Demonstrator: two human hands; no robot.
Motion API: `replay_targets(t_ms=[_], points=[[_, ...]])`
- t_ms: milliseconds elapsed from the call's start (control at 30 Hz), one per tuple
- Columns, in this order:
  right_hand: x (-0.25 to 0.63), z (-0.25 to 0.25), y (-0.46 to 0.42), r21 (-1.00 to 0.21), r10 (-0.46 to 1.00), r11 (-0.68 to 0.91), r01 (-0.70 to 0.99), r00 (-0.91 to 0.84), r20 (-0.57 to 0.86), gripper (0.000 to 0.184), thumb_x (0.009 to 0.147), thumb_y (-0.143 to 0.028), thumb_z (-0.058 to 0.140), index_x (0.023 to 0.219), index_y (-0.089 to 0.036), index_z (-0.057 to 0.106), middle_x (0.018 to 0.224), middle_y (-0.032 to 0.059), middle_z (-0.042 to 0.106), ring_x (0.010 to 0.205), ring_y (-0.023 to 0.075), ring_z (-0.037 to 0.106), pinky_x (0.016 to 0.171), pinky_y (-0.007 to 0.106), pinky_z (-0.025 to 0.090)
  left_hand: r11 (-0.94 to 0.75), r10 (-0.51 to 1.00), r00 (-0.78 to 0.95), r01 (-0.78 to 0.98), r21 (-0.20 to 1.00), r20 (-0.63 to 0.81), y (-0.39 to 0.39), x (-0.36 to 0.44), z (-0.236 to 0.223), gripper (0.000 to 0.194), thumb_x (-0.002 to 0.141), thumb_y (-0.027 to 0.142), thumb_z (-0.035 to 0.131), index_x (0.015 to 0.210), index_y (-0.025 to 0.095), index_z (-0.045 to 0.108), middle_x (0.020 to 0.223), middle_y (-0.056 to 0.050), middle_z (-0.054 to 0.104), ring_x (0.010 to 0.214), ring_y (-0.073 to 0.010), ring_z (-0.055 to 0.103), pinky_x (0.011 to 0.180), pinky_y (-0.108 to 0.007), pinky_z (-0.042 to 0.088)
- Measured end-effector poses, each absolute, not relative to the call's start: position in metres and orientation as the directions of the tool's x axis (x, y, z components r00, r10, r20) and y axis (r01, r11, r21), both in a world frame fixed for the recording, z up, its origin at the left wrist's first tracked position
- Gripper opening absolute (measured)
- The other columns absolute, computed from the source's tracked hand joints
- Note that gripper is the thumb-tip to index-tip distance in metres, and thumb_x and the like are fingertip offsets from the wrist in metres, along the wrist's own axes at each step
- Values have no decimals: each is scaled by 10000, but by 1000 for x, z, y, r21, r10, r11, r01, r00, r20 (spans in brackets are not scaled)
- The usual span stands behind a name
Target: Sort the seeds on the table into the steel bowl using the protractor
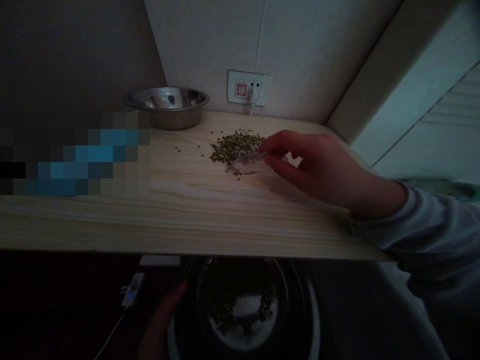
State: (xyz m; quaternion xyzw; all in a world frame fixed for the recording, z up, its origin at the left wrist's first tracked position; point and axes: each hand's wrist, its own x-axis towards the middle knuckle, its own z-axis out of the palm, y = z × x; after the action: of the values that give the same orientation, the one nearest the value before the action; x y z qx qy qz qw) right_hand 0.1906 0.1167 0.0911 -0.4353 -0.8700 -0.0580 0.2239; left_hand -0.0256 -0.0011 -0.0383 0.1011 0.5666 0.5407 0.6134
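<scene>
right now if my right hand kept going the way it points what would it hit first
The pile of green beans comes first: the clear plastic piece pinched in the right hand sits at its edge, seemingly touching it, though depth is unclear.

Dim, underexposed light lies over the scene. The pine tabletop (195, 215) is softly lit, while the lower steel bowl (316, 320) is sunk in deep shadow. Glare is caught on the upper steel bowl (167, 117), and wide-angle bowing is seen toward the edges.
</scene>
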Motion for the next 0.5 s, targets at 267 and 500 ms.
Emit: replay_targets(t_ms=[267, 500], points=[[190, 92, 114, -84, 734, 627, 775, -550, 399, 240, 767, -244, 397, 969, -183, 513, 772, 8, 584, 603, 84, 492, 561, 218, 364, 551, 682, -101, -580, 599, -725, -1, -27, -30, 193, 615, 208, 580, 795, 179, 643, 665, -24, 682, 930, -287, 523, 773, -414, 429], [191, 92, 116, -91, 734, 625, 776, -543, 409, 243, 761, -242, 407, 970, -183, 516, 810, 14, 587, 624, 90, 499, 563, 221, 367, 550, 661, -89, -618, 562, -745, -1, -29, -33, 289, 616, 214, 571, 898, 185, 627, 733, -27, 684, 936, -290, 519, 770, -414, 435]])
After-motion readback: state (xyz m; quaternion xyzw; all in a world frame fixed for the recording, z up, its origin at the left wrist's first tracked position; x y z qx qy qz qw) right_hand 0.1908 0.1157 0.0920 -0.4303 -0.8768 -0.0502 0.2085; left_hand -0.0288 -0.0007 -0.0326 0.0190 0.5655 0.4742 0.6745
